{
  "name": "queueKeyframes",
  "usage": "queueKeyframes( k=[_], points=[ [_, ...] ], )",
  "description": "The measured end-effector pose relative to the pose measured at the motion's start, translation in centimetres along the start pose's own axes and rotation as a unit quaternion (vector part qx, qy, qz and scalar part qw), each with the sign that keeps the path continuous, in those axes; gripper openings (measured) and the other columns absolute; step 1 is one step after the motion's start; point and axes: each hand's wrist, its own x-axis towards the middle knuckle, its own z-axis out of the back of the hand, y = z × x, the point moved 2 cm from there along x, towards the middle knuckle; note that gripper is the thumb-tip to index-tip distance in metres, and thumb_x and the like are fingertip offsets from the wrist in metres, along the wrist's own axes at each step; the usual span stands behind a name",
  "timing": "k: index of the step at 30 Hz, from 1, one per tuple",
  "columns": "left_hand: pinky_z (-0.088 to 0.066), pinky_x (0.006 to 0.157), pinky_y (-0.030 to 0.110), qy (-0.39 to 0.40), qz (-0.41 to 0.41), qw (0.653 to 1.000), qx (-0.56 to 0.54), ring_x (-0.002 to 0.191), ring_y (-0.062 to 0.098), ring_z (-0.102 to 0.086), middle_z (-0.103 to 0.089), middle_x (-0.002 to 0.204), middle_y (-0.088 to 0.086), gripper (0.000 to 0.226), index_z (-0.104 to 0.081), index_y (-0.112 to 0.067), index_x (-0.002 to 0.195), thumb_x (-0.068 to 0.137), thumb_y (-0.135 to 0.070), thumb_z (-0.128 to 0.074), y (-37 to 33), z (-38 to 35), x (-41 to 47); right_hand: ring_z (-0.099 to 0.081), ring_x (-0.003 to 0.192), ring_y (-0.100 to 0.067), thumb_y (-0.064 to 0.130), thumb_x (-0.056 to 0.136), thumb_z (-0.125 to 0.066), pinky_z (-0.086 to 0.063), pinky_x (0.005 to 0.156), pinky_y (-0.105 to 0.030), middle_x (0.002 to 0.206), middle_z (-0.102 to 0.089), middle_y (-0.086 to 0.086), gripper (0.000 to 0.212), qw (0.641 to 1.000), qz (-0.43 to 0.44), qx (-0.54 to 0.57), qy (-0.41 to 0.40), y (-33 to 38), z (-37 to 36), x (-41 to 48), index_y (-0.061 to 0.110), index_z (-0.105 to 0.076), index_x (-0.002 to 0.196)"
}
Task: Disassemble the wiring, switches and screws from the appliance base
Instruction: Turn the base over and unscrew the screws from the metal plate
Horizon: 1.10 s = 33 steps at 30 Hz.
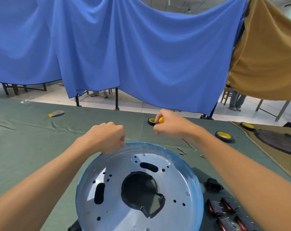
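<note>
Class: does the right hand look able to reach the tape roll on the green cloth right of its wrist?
Probably yes: the tape roll lies unblocked near the right hand, though its grip holds a yellow-handled screwdriver.

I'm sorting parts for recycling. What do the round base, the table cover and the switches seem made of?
Round base: likely sheet metal, bare and shiny; it mirrors light and has punched holes.
Table cover: cloth, matte green; it shows creases and folds.
Switches: probably moulded plastic, black with red parts, slightly glossy.
</note>
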Motion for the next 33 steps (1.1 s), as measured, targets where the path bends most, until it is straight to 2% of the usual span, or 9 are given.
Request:
queueKeyframes(
  k=[3,5,7,9,11,14,19,26,33],
  points=[
    [-0.04,0.058,0.028,0.045,0.011,0.999,0.015,0.069,0.022,-0.063,-0.055,0.076,0.0,0.011,-0.056,-0.022,0.086,0.091,-0.031,-0.051,0.0,0.2,-0.1,-0.028,0.068,-0.021,0.002,0.074,-0.053,-0.017,0.055,-0.033,0.082,-0.036,-0.011,0.017,0.985,-0.004,0.173,0.008,0.9,1.9,-0.3,0.012,-0.045,0.085],
    [-0.04,0.053,0.025,0.06,0.02,0.998,0.019,0.06,0.02,-0.066,-0.06,0.07,0.001,0.012,-0.057,-0.02,0.084,0.087,-0.028,-0.049,-0.1,0.3,-0.2,-0.042,0.074,-0.023,-0.005,0.075,-0.051,-0.026,0.053,-0.029,0.081,-0.045,-0.016,0.014,0.961,0.004,0.276,0.009,1.1,2.4,-0.4,0.005,-0.046,0.083],
    [-0.04,0.058,0.028,0.056,0.021,0.998,0.009,0.072,0.022,-0.065,-0.059,0.078,-0.001,0.018,-0.058,-0.021,0.087,0.089,-0.037,-0.05,-0.2,0.3,-0.1,-0.057,0.084,-0.021,-0.009,0.086,-0.05,-0.044,0.057,-0.024,0.088,-0.06,-0.01,0.02,0.947,0.029,0.319,0.005,1.0,2.2,-0.6,0.01,-0.054,0.091],
    [-0.046,0.07,0.033,0.052,0.0,0.997,-0.065,0.087,0.023,-0.061,-0.061,0.092,-0.004,0.017,-0.06,-0.027,0.095,0.092,-0.042,-0.053,-0.3,0.0,0.1,-0.067,0.082,-0.019,-0.007,0.093,-0.053,-0.054,0.066,-0.026,0.088,-0.064,-0.008,0.018,0.943,0.069,0.323,-0.039,1.0,1.5,-0.9,0.011,-0.056,0.092],
    [-0.05,0.082,0.035,0.041,-0.035,0.984,-0.169,0.092,0.016,-0.061,-0.066,0.101,-0.006,0.01,-0.064,-0.03,0.099,0.094,-0.032,-0.057,-0.4,-0.5,0.3,-0.073,0.081,-0.02,-0.002,0.093,-0.059,-0.058,0.075,-0.03,0.088,-0.063,-0.007,0.014,0.932,0.098,0.336,-0.099,0.9,0.5,-1.3,0.011,-0.057,0.091],
    [-0.05,0.081,0.026,0.003,-0.071,0.965,-0.253,0.087,0.007,-0.062,-0.07,0.094,-0.009,0.012,-0.071,-0.026,0.097,0.092,-0.021,-0.061,-0.4,-1.7,0.4,-0.074,0.081,-0.026,0.0,0.09,-0.065,-0.06,0.073,-0.032,0.088,-0.06,-0.01,0.013,0.902,0.109,0.388,-0.153,0.8,-1.2,-2.0,0.007,-0.055,0.092],
    [-0.047,0.071,0.017,-0.042,-0.087,0.933,-0.347,0.072,-0.005,-0.062,-0.069,0.077,-0.02,0.02,-0.07,-0.035,0.082,0.09,-0.017,-0.066,0.0,-3.4,0.6,-0.074,0.084,-0.026,0.003,0.088,-0.069,-0.061,0.075,-0.034,0.091,-0.065,-0.017,0.016,0.899,0.112,0.392,-0.157,0.4,-2.6,-2.5,0.004,-0.055,0.095],
    [-0.053,0.092,0.031,0.004,-0.127,0.894,-0.43,0.096,0.001,-0.068,-0.074,0.102,-0.014,0.023,-0.073,-0.023,0.112,0.096,-0.013,-0.059,0.3,-4.3,0.7,-0.074,0.088,-0.023,0.005,0.087,-0.071,-0.059,0.082,-0.045,0.083,-0.064,-0.012,0.02,0.914,0.129,0.355,-0.147,0.1,-2.7,-2.4,0.004,-0.053,0.095],
    [-0.053,0.095,0.038,0.024,-0.133,0.883,-0.45,0.097,0.007,-0.069,-0.075,0.102,-0.011,0.025,-0.071,-0.023,0.115,0.097,-0.012,-0.057,0.5,-4.6,0.7,-0.069,0.089,-0.035,0.013,0.082,-0.077,-0.058,0.08,-0.051,0.087,-0.064,-0.02,0.024,0.926,0.139,0.32,-0.147,0.4,-3.2,-2.2,0.01,-0.055,0.091]
  ],
)
